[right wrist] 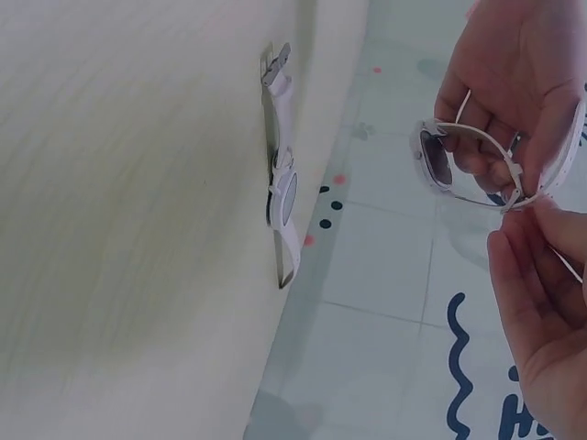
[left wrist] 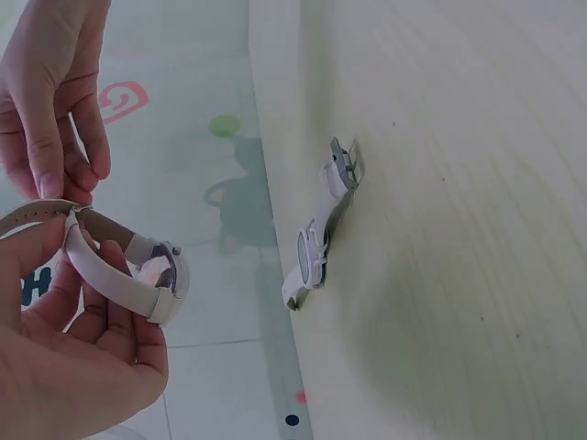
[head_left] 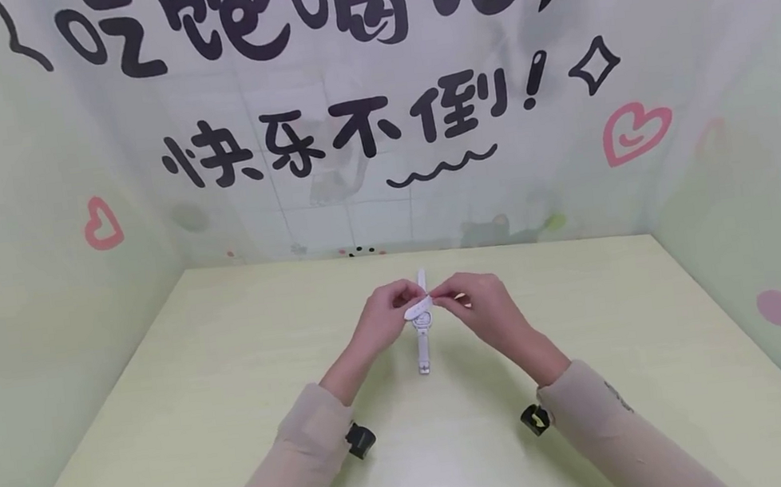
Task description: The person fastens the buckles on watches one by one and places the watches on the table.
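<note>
A white wristwatch [left wrist: 125, 290], its strap bent round into a loop, is held up off the table between both hands. My left hand [head_left: 386, 318] grips its strap, fingers curled inside and under the loop in the left wrist view. With thumb and fingertips my right hand [head_left: 486, 305] pinches the strap at the buckle, where the two strap ends overlap. The watch's case [right wrist: 437, 158] hangs at the far side of the loop. A second white watch [head_left: 422, 346] lies stretched out on the table below, dial up, buckle toward me, partly covered by the held strap in the head view.
The pale wooden table [head_left: 229, 350] runs back to a printed curtain [head_left: 373, 221] with black lettering, and similar curtains flank both sides. Black wrist mounts [head_left: 361, 441] hang below the sleeve cuffs [head_left: 318, 420].
</note>
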`<control>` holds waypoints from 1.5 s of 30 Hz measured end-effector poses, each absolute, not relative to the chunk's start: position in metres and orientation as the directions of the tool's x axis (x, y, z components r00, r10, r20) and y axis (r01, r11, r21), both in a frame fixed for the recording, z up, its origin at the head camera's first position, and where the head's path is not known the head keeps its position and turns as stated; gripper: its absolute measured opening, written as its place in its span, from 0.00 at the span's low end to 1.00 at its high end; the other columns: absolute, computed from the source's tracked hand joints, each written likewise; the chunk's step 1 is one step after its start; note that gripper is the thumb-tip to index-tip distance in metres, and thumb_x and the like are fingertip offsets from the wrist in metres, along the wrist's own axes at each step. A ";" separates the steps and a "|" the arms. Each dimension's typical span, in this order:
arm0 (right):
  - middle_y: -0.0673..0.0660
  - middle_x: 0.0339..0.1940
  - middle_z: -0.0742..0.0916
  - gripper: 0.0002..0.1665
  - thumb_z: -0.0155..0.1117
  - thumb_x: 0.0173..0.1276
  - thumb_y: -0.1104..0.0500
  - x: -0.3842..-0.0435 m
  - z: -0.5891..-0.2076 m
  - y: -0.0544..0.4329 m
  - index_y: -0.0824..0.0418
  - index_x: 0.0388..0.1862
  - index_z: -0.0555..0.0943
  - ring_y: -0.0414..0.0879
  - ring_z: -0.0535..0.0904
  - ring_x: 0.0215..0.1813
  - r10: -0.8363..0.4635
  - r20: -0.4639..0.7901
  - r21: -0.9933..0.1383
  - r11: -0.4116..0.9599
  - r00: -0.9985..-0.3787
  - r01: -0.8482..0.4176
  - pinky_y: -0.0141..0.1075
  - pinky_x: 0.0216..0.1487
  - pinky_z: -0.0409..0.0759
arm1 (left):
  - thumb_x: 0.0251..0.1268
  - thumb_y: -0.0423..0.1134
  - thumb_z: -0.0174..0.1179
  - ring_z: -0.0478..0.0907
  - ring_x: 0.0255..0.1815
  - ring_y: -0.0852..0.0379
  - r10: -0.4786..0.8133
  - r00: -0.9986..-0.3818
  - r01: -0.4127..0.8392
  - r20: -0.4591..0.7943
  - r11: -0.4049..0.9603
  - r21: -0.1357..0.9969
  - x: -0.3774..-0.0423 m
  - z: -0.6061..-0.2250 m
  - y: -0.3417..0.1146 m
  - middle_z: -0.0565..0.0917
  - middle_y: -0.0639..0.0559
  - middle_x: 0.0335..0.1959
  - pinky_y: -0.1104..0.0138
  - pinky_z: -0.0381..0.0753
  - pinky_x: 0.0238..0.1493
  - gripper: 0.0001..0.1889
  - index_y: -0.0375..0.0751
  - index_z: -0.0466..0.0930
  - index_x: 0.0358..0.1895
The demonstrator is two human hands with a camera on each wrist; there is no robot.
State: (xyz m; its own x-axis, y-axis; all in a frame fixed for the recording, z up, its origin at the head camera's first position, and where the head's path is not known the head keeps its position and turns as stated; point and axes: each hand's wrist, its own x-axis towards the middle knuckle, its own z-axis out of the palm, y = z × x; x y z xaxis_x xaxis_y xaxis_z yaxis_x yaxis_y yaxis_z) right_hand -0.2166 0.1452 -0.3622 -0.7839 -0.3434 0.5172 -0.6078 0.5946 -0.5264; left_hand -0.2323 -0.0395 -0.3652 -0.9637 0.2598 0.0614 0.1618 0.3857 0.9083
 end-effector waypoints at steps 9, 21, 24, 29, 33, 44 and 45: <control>0.54 0.35 0.91 0.08 0.74 0.61 0.63 -0.205 -0.374 0.145 0.62 0.40 0.88 0.44 0.89 0.37 -0.323 0.653 -0.412 0.608 -0.685 -0.679 0.31 0.40 0.88 | 0.73 0.38 0.57 0.81 0.40 0.59 0.425 -0.905 0.154 -0.001 0.331 0.931 -0.229 -0.363 -0.048 0.88 0.41 0.45 0.62 0.81 0.48 0.11 0.35 0.82 0.49; 0.52 0.29 0.89 0.07 0.76 0.58 0.63 -0.205 -0.367 0.139 0.61 0.34 0.87 0.42 0.83 0.28 -0.390 0.725 -0.103 0.754 -0.568 -0.649 0.32 0.28 0.82 | 0.72 0.34 0.58 0.83 0.40 0.56 0.350 -0.937 0.120 -0.016 0.364 0.924 -0.228 -0.355 -0.041 0.87 0.40 0.43 0.68 0.81 0.43 0.10 0.33 0.82 0.50; 0.53 0.28 0.90 0.04 0.75 0.59 0.65 -0.206 -0.364 0.138 0.62 0.34 0.87 0.43 0.85 0.29 -0.363 0.691 -0.175 0.755 -0.625 -0.632 0.32 0.30 0.84 | 0.68 0.32 0.61 0.82 0.41 0.56 0.350 -0.936 0.118 -0.023 0.375 0.920 -0.227 -0.357 -0.041 0.85 0.42 0.44 0.69 0.82 0.43 0.11 0.33 0.80 0.51; 0.56 0.31 0.91 0.02 0.71 0.63 0.65 -0.208 -0.361 0.137 0.63 0.35 0.88 0.44 0.88 0.32 -0.310 0.611 -0.341 0.727 -0.728 -0.596 0.33 0.35 0.88 | 0.64 0.31 0.65 0.80 0.39 0.57 0.315 -0.949 0.119 -0.002 0.364 0.924 -0.225 -0.357 -0.041 0.83 0.44 0.42 0.70 0.83 0.39 0.13 0.36 0.73 0.48; 0.56 0.33 0.92 0.04 0.71 0.64 0.65 -0.209 -0.360 0.138 0.64 0.37 0.88 0.45 0.89 0.36 -0.254 0.576 -0.471 0.673 -0.777 -0.570 0.33 0.38 0.88 | 0.64 0.34 0.66 0.81 0.38 0.58 0.281 -0.959 0.136 0.029 0.369 0.919 -0.224 -0.356 -0.041 0.85 0.45 0.41 0.68 0.85 0.38 0.11 0.38 0.76 0.45; 0.54 0.35 0.90 0.08 0.74 0.61 0.62 -0.205 -0.357 0.141 0.61 0.40 0.87 0.44 0.87 0.36 -0.339 0.692 -0.238 0.727 -0.638 -0.644 0.35 0.37 0.86 | 0.62 0.34 0.68 0.86 0.42 0.54 0.231 -0.969 0.166 0.086 0.352 0.921 -0.227 -0.350 -0.041 0.89 0.44 0.43 0.64 0.87 0.46 0.09 0.37 0.83 0.45; 0.54 0.35 0.90 0.08 0.74 0.61 0.62 -0.205 -0.357 0.141 0.61 0.40 0.87 0.44 0.86 0.36 -0.350 0.694 -0.217 0.732 -0.629 -0.646 0.35 0.36 0.86 | 0.62 0.34 0.68 0.87 0.43 0.53 0.232 -0.968 0.169 0.090 0.346 0.923 -0.227 -0.350 -0.041 0.88 0.43 0.44 0.64 0.87 0.47 0.10 0.36 0.83 0.44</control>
State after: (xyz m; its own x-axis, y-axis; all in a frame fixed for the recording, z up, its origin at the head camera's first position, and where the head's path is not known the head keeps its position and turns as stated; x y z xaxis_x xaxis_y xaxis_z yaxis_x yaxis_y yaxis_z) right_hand -0.2051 0.1408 -0.3568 -0.6295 -0.3505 0.6935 -0.6462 0.7318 -0.2166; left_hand -0.2273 -0.0406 -0.3500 -0.9685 0.2323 0.0902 0.1689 0.3460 0.9229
